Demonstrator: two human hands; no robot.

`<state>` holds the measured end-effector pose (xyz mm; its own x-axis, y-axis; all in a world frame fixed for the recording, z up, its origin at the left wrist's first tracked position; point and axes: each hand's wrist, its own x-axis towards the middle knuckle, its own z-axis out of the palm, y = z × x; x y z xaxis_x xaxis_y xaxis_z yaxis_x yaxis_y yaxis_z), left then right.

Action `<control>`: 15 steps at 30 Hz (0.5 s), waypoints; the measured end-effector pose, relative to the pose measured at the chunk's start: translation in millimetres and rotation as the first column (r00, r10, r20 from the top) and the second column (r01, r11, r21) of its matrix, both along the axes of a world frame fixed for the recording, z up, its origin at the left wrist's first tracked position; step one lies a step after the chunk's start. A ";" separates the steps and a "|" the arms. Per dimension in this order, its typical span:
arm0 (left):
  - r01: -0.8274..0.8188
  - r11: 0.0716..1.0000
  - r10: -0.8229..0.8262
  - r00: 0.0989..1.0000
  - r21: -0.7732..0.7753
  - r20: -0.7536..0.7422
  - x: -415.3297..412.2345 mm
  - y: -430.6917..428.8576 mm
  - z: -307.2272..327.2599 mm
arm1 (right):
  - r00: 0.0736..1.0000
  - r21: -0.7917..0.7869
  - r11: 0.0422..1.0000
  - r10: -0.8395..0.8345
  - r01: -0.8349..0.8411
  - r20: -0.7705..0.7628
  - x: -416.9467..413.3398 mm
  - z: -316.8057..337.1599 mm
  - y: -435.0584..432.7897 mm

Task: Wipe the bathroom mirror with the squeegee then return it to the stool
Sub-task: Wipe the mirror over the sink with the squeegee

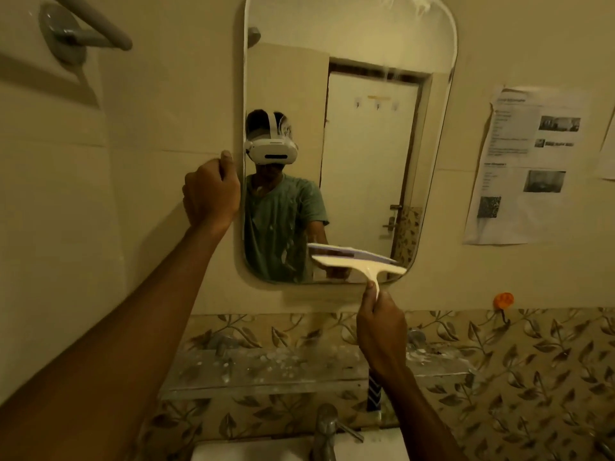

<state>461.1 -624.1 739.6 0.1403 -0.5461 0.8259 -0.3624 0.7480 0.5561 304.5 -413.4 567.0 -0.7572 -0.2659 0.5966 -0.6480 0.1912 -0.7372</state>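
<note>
A tall rounded mirror (366, 144) hangs on the cream wall, with streaks and specks on its left and top parts. My right hand (381, 331) grips the handle of a white squeegee (362, 266), whose blade lies across the mirror's lower right area, near the bottom edge. My left hand (211, 191) clasps the mirror's left edge at mid height, thumb up. The stool is out of view.
A glass shelf (266, 371) with splashes runs below the mirror, above a tap (327, 430) and a white basin (253, 450). Printed sheets (525, 164) are taped to the wall on the right. An orange hook (503, 301) and a grey towel rail (83, 28) stick out.
</note>
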 end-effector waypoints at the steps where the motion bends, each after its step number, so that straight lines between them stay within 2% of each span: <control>1: 0.027 0.999 -0.028 0.999 -0.024 -0.019 -0.7 0.5 15.9 | 1.000 -0.030 0.999 0.019 -0.020 -0.013 -1.4 18.2 -3.0; 7: 0.119 0.977 -0.145 0.978 -0.176 -0.146 -9.3 6.8 100.4 | 0.982 -0.163 0.974 0.135 -0.156 -0.132 -14.4 141.3 -27.1; 10: 0.153 0.979 -0.177 0.966 -0.133 -0.189 -11.9 2.9 127.9 | 0.963 -0.237 0.946 0.175 -0.222 -0.205 -19.6 205.9 -36.8; 15: 0.295 0.955 -0.282 0.932 0.021 -0.227 -13.6 -7.5 143.9 | 0.925 -0.273 0.934 0.122 -0.229 -0.359 -17.5 300.6 -52.9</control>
